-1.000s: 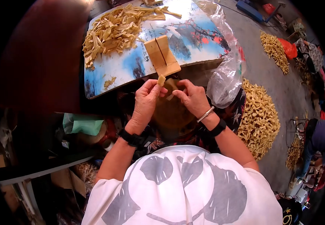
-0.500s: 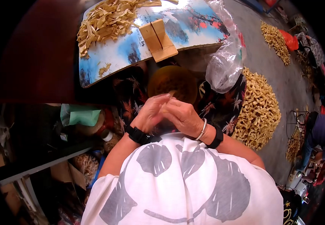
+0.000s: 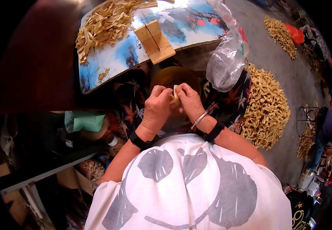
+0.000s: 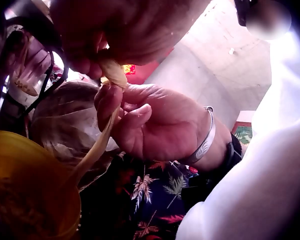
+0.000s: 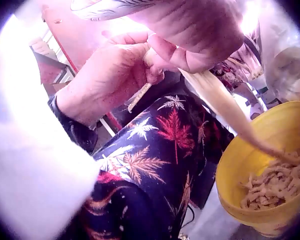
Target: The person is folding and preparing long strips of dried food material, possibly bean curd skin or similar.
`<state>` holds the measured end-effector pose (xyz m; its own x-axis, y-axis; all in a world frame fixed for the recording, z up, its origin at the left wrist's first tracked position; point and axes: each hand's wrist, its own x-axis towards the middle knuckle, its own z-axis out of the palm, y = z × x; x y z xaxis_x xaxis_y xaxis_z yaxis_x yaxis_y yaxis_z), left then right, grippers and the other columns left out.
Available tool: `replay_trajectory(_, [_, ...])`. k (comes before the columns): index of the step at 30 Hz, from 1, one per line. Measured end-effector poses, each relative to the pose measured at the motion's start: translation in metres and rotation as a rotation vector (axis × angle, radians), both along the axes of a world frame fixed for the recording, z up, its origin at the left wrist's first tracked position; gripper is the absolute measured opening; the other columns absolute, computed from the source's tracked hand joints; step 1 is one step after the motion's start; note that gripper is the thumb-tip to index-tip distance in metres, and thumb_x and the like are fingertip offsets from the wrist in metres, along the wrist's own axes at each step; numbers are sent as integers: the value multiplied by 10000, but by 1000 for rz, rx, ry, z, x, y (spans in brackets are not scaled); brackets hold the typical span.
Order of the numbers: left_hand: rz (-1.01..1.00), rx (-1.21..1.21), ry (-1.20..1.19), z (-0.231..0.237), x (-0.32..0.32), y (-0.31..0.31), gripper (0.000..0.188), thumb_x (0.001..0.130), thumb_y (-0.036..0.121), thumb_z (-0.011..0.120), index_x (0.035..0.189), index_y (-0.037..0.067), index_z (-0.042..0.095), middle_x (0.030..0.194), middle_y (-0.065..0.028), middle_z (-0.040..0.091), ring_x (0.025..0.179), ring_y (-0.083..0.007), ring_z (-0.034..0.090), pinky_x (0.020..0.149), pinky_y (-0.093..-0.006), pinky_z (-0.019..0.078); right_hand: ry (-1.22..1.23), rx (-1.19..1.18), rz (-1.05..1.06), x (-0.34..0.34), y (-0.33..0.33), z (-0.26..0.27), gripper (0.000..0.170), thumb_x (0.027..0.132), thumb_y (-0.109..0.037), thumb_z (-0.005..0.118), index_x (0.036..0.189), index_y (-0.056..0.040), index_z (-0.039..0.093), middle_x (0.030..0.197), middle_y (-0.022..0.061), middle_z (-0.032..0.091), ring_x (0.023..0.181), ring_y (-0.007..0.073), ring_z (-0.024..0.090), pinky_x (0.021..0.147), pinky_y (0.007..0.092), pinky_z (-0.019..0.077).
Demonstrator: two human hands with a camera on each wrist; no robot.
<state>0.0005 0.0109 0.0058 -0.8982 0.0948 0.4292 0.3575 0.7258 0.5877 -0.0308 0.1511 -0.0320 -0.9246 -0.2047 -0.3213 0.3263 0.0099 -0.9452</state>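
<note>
Both hands meet in front of the body and pinch one pale yellow strip (image 3: 176, 91). My left hand (image 3: 157, 109) has its fingers curled, thumb side towards the strip. Opposite it, my right hand (image 3: 191, 103) pinches the strip between thumb and fingers. In the left wrist view a folded part of the strip (image 4: 114, 72) lies between the two hands' fingertips. From the right hand a long tail of the strip (image 5: 222, 100) hangs towards a yellow bucket (image 5: 227, 182), which holds short pale pieces (image 5: 275, 185).
Ahead, a painted table (image 3: 116, 63) bears a heap of flat strips (image 3: 106, 28) and a slotted wooden stand (image 3: 154, 42) at its near edge. A clear plastic bag (image 3: 225, 67) hangs at its right. Knotted pieces (image 3: 265, 107) are piled on the floor (image 3: 246, 34).
One second ago the hands were apart near the wooden stand, the left holding a short piece. They drew back towards the body and came together, and now pinch a strip between them, slightly farther forward.
</note>
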Motion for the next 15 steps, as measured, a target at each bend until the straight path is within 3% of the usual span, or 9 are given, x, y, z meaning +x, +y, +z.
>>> replay_trajectory(2, [29,5,-20,-2,1,-1,184,829,-75,596,975,18,657,891,-151,622,760,-327,653,657,-353,536,-48,11,-1,-1,-2,9,224,988,-260,574,979,-38,605,780,62,653,546,139,626,444,256,483])
replay_trajectory(5, [58,11,-36,-13,0,-5,163,841,-61,599,974,11,657,860,-154,631,746,-326,658,646,-350,535,67,136,24,3,-2,21,240,986,-262,581,946,-28,610,777,57,646,560,127,613,466,245,481])
replay_trajectory(8, [102,44,-40,-20,-1,-7,128,852,-41,606,960,3,658,834,-164,644,719,-320,661,635,-348,530,353,232,8,2,0,-10,230,978,-237,604,931,-11,614,774,46,633,595,105,595,506,225,485])
replay_trajectory(11, [175,93,-64,-25,-3,-11,85,867,-4,614,940,-1,658,794,-182,649,680,-317,659,610,-346,517,786,221,-166,-1,1,-11,184,954,-193,636,934,-11,615,779,32,624,629,93,583,538,226,489])
replay_trajectory(14, [237,120,-149,-22,-3,-9,70,882,31,614,927,-2,657,751,-199,642,649,-321,654,585,-344,505,-51,-340,-69,9,3,6,144,924,-152,662,961,-20,618,789,26,630,648,87,593,551,232,501])
replay_trajectory(15, [246,124,-157,-24,-3,-9,71,885,38,613,925,-1,657,740,-202,638,640,-324,652,580,-344,502,-5,-311,-59,9,2,5,140,915,-141,669,971,-22,619,790,25,633,656,85,598,561,233,507])
